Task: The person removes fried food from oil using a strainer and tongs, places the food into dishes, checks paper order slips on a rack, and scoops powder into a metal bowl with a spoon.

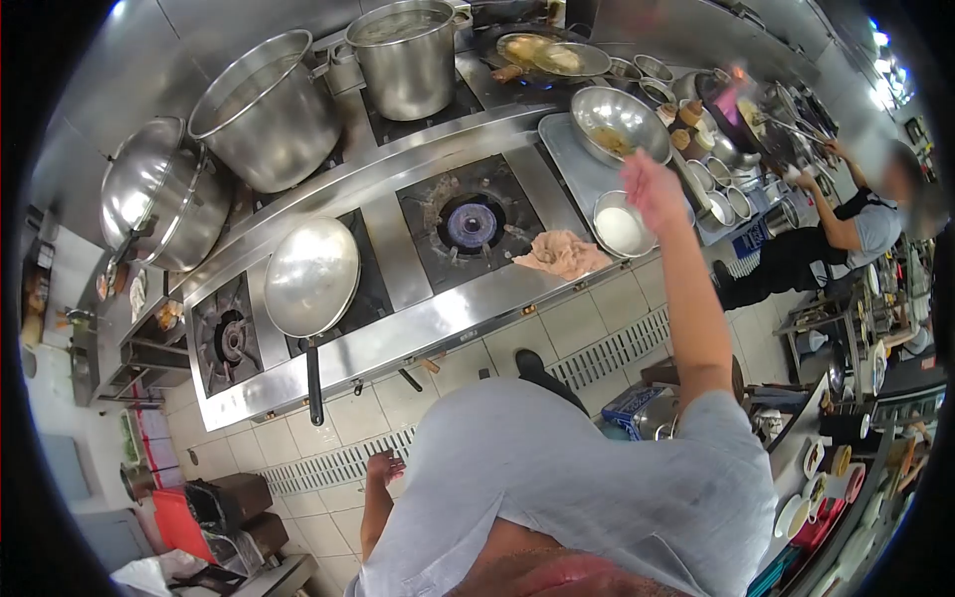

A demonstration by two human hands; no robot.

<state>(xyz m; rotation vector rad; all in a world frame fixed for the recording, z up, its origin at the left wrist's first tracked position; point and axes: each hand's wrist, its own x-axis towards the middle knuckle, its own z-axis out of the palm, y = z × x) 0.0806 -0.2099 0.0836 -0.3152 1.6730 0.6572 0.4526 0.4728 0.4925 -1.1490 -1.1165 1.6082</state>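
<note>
Head view: the left hand (384, 467) is hanging beside the grey shirt (557, 458), its fingers loosely spread. Rightward, a white-filled bowl (621, 229) is sitting just beside a wider steel bowl (612, 111); the blurred right hand (654, 194) is partly hiding both rims, its fingers' state impossible to tell.

I stand in a commercial kitchen, shown by a long stainless-steel range (438, 310) with several gas burners (471, 226), big stockpots (267, 124), a slotted drain (614, 348) in the tiled floor (234, 456), and another person (870, 229) cooking.
</note>
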